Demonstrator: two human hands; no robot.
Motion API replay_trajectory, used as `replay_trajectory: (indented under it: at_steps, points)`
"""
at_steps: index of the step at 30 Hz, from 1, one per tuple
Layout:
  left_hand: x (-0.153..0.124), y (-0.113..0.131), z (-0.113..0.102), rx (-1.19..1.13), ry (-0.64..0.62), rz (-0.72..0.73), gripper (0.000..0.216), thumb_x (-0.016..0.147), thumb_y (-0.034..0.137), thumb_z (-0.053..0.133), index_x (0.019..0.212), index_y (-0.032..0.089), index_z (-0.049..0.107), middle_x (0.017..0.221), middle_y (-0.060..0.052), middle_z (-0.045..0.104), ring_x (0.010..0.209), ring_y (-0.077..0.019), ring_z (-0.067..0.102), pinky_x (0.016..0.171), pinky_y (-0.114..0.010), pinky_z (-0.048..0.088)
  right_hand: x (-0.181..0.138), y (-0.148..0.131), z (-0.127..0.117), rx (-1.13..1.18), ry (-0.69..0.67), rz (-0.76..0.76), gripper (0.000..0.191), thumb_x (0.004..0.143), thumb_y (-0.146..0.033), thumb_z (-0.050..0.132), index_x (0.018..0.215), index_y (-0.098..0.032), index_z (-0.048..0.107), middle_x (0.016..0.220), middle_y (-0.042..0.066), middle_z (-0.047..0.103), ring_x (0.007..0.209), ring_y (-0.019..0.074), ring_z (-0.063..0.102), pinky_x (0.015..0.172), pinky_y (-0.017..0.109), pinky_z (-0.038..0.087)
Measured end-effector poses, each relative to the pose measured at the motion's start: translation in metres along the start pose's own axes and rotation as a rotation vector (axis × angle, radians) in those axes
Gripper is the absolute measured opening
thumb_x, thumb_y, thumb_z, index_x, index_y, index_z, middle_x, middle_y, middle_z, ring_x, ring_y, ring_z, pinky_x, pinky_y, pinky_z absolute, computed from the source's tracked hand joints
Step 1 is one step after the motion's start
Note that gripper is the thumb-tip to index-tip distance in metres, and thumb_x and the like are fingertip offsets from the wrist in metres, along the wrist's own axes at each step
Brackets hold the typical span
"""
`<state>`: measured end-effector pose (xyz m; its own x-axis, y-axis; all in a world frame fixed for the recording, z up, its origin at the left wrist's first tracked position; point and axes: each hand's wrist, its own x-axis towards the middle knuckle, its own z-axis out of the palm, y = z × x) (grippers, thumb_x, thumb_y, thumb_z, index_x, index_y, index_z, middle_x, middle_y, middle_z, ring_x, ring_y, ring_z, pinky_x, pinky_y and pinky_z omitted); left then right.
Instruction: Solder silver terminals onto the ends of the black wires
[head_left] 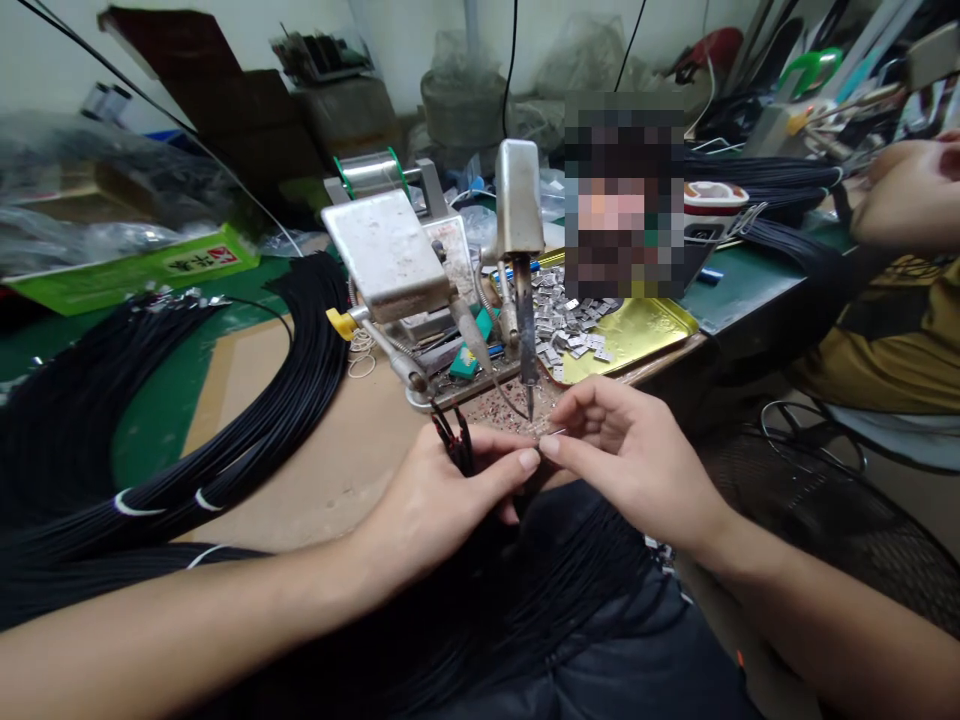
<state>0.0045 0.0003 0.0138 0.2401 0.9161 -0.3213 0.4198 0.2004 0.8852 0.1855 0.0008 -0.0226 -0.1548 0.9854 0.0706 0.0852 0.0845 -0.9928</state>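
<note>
Below the soldering iron (525, 310), the left hand (442, 500) pinches black wire ends (459, 448); the right hand (630, 455) pinches a tiny metal piece (553, 432).

Hands at the bench: two, left hand (442, 490) and right hand (630, 450). Cable end (454, 440): one. Soldering iron (527, 330): one. Solder spool (371, 172): one. Yellow tray (645, 335): one; small metal pieces (570, 325) too many to count. Green box (142, 268): one. White ties (135, 505): three.

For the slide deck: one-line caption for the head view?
Left hand holds thin black wires, right hand pinches a tiny metal piece, both just below the soldering iron.
</note>
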Motion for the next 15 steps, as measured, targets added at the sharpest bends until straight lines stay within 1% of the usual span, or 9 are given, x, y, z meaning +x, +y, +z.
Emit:
replay_trajectory:
  at_steps: [3, 4, 5, 7, 9, 11, 13, 15]
  points:
    - [-0.001, -0.004, 0.002, 0.037, -0.085, 0.035, 0.025, 0.084, 0.034, 0.065, 0.093, 0.014, 0.076, 0.064, -0.003, 0.07, 0.05, -0.0114, 0.054, 0.045, -0.02, 0.039, 0.003, -0.013, -0.023, -0.018, -0.217, 0.046, 0.007, 0.08, -0.021, 0.071, 0.081, -0.017, 0.065, 0.071, 0.0, 0.066, 0.066, 0.0144, 0.062, 0.059, 0.024, 0.049]
    - [-0.001, -0.006, 0.003, 0.04, -0.111, 0.041, 0.025, 0.084, 0.033, 0.065, 0.096, 0.014, 0.075, 0.068, -0.003, 0.071, 0.053, -0.012, 0.056, 0.048, -0.021, 0.041, 0.003, -0.017, -0.031, -0.041, -0.262, 0.05, 0.007, 0.081, -0.023, 0.07, 0.079, -0.018, 0.066, 0.069, 0.0, 0.066, 0.063, 0.0142, 0.061, 0.057, 0.024, 0.048]
    - [-0.001, -0.007, 0.004, 0.032, -0.137, 0.042, 0.024, 0.085, 0.032, 0.064, 0.097, 0.014, 0.073, 0.071, -0.004, 0.071, 0.056, -0.0127, 0.057, 0.05, -0.022, 0.042, 0.003, -0.021, -0.036, -0.074, -0.274, 0.038, 0.008, 0.082, -0.024, 0.07, 0.077, -0.018, 0.067, 0.068, 0.0, 0.066, 0.062, 0.0142, 0.06, 0.056, 0.023, 0.047]
    - [-0.002, -0.01, 0.006, -0.035, -0.212, 0.048, 0.02, 0.084, 0.029, 0.064, 0.097, 0.014, 0.069, 0.076, -0.004, 0.07, 0.066, -0.015, 0.061, 0.058, -0.023, 0.047, 0.0, -0.026, -0.04, -0.141, -0.239, -0.02, 0.009, 0.083, -0.026, 0.07, 0.078, -0.019, 0.07, 0.069, 0.001, 0.067, 0.064, 0.015, 0.06, 0.057, 0.024, 0.047]
    - [-0.004, -0.012, 0.009, -0.118, -0.29, 0.062, 0.014, 0.084, 0.024, 0.063, 0.095, 0.016, 0.065, 0.081, -0.003, 0.067, 0.076, -0.0167, 0.063, 0.069, -0.027, 0.05, -0.004, -0.027, -0.034, -0.158, -0.221, -0.072, 0.007, 0.085, -0.026, 0.068, 0.082, -0.02, 0.072, 0.076, 0.002, 0.07, 0.068, 0.0158, 0.061, 0.06, 0.025, 0.048]
    - [-0.006, -0.014, 0.01, -0.103, -0.328, 0.084, 0.01, 0.084, 0.02, 0.062, 0.093, 0.017, 0.063, 0.086, -0.003, 0.065, 0.082, -0.0174, 0.061, 0.076, -0.029, 0.05, -0.008, -0.026, -0.021, -0.146, -0.232, -0.112, 0.007, 0.083, -0.025, 0.07, 0.088, -0.02, 0.072, 0.082, 0.003, 0.07, 0.069, 0.016, 0.062, 0.061, 0.025, 0.049]
    - [-0.007, -0.015, 0.012, -0.035, -0.336, 0.098, 0.008, 0.084, 0.019, 0.062, 0.091, 0.017, 0.064, 0.09, -0.004, 0.066, 0.087, -0.0183, 0.06, 0.081, -0.03, 0.049, -0.012, -0.023, -0.008, -0.154, -0.215, -0.193, 0.009, 0.082, -0.023, 0.071, 0.09, -0.019, 0.072, 0.083, 0.003, 0.069, 0.07, 0.0157, 0.061, 0.062, 0.026, 0.049]
    - [-0.008, -0.016, 0.013, -0.009, -0.324, 0.088, 0.004, 0.084, 0.02, 0.062, 0.086, 0.018, 0.063, 0.088, -0.003, 0.066, 0.086, -0.0186, 0.06, 0.08, -0.03, 0.049, -0.016, -0.02, 0.002, -0.163, -0.176, -0.277, 0.006, 0.085, -0.022, 0.068, 0.088, -0.019, 0.072, 0.082, 0.003, 0.07, 0.072, 0.0158, 0.063, 0.065, 0.027, 0.05]
